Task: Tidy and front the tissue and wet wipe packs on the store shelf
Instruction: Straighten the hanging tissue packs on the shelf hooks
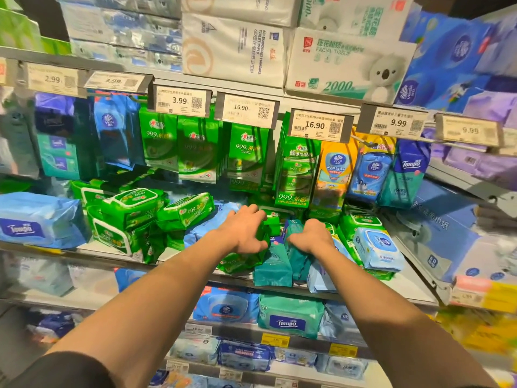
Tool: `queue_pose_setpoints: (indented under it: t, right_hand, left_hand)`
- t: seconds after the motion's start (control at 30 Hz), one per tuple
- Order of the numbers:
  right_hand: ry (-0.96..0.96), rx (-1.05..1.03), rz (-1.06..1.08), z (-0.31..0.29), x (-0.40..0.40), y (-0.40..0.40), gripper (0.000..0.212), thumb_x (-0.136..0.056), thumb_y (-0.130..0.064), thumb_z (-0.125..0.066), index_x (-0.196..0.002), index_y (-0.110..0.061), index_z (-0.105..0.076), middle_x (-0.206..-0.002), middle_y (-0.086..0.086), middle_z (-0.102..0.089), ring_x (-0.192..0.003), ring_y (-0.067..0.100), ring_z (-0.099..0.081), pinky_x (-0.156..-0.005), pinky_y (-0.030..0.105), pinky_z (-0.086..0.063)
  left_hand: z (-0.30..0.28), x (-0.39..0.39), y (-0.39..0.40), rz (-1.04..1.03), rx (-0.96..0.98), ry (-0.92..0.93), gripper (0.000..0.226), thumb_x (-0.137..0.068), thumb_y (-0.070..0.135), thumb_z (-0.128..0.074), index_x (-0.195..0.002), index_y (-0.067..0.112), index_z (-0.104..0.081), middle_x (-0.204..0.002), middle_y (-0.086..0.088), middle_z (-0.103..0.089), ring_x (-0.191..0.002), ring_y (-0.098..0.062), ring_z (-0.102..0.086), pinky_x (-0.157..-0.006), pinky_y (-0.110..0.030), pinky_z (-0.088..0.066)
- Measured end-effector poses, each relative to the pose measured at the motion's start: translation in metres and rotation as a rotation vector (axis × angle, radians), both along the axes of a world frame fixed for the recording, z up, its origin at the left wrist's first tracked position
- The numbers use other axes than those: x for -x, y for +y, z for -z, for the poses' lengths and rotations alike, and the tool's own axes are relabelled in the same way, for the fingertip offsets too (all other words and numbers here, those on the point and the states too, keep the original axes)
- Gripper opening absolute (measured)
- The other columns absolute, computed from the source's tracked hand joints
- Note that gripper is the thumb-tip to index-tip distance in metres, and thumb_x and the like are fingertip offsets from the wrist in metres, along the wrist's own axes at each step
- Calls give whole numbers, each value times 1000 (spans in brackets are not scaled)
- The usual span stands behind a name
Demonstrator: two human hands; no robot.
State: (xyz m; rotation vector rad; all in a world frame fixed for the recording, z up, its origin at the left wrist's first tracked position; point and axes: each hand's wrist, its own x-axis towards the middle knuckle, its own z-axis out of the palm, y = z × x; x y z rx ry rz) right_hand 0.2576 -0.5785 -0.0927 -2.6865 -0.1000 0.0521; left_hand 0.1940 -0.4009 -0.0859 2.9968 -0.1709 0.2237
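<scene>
You are mid-straightening at the frame's center: your left hand (242, 230) grips a green pack (246, 257), your right hand (311, 237) a teal pack (298, 254) on the shelf (402, 287); next, stand them upright, labels forward.

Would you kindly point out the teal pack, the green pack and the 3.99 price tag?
teal pack (272, 266): head view, lower front face.
green pack (240, 261): head view, lower end under the left hand.
3.99 price tag (180, 101): head view, centre of label.

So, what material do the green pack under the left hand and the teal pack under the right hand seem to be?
Green pack: looks like soft, glossy plastic film; it creases and catches light under the left hand. Teal pack: probably plastic film too, more matte, gripped by the right hand.
</scene>
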Motion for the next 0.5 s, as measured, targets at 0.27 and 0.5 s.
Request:
queue_pose_setpoints:
  t: [0.27,0.5]
  right_hand:
    - [104,-484,93,-14,8,-28,41,-48,-26,-82,-75,-2,-61,-84,15,-68,-82,34,-70,-72,50,-59]
    - [251,-983,231,-15,44,-74,44,-66,-3,-78,-105,9,-60,-90,23,-73,-74,35,-72,-69,52,-60]
  left_hand:
    - [11,6,-19,33,-37,11,71,-79,52,-65,-137,18,-43,-133,-7,-43,-127,-29,-38,-103,-46,-33]
    - [20,22,-48,134,-87,1,77,-70,74,-60,-126,21,-50,-123,-4,-48,-117,-26,-40,-99,-45,-33]
